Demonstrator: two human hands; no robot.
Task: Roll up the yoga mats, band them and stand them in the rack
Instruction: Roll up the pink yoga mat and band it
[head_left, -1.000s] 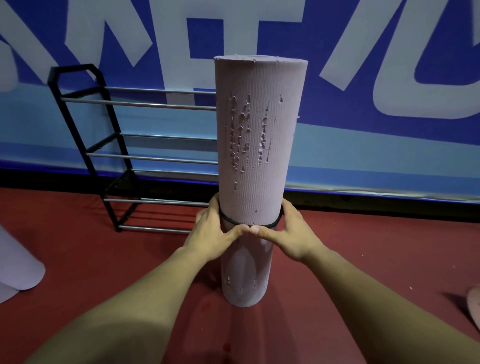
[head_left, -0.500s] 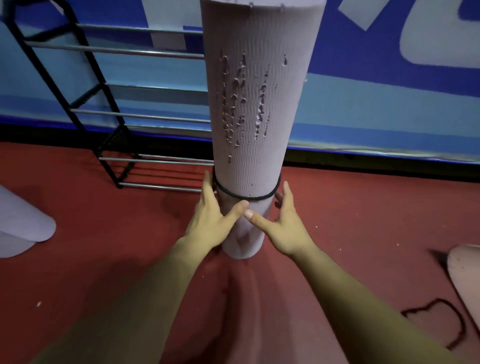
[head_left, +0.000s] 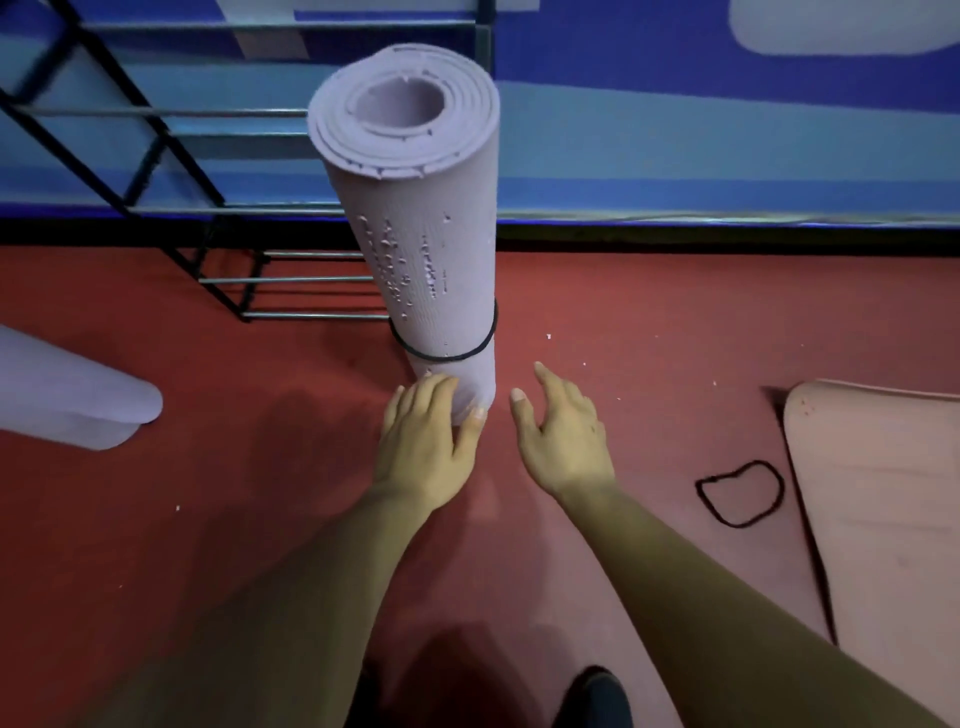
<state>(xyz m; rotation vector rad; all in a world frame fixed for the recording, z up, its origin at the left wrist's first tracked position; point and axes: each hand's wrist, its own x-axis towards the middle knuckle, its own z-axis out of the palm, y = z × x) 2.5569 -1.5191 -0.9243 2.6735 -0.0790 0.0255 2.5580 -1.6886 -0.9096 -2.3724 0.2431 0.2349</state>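
Observation:
A rolled lilac yoga mat (head_left: 415, 223) stands upright on the red floor, its spiral top end facing me. A black band (head_left: 451, 356) circles it low down. My left hand (head_left: 427, 441) rests against the mat's foot with relaxed fingers, thumb touching the roll. My right hand (head_left: 563, 434) hovers open just right of the mat, clear of it. The black metal rack (head_left: 171, 156) with silver rails stands behind and left of the mat.
A second lilac mat (head_left: 67, 400) lies at the left edge. A pink mat (head_left: 878, 499) lies flat at the right, with a loose black band (head_left: 740, 493) on the floor beside it. A blue banner wall (head_left: 727, 145) runs behind. A dark shoe (head_left: 597, 699) shows below.
Both hands slid down from the band to the mat's foot; the right hand let go and moved off to the right. My view rose and now looks down on the mat's top.

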